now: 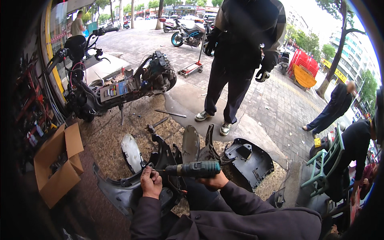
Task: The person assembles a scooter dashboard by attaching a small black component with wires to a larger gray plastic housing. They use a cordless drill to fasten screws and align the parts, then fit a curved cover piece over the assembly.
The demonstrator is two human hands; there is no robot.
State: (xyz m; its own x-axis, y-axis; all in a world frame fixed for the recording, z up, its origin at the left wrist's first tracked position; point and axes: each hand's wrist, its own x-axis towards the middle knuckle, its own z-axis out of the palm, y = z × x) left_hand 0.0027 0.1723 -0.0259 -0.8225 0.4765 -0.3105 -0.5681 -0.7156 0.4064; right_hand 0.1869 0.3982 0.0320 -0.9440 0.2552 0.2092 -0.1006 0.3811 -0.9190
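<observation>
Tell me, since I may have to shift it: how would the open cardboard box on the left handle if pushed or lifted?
The cardboard box would probably slide easily on the ground. Its flaps stand open and splayed, so they would likely flop and give a poor grip. Something dark lies inside, so it may be heavier than it looks; lifting from beneath seems safer.

drill (195, 169) teal | fairing panels (250, 162) black (glossy) | cardboard box (60, 164) brown

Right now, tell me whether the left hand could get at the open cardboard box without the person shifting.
Probably not. The left hand rests on the dark scooter panel at the drill's tip, and the cardboard box sits well off to the left. Nothing blocks the way, but it looks beyond a seated arm's stretch.
</observation>
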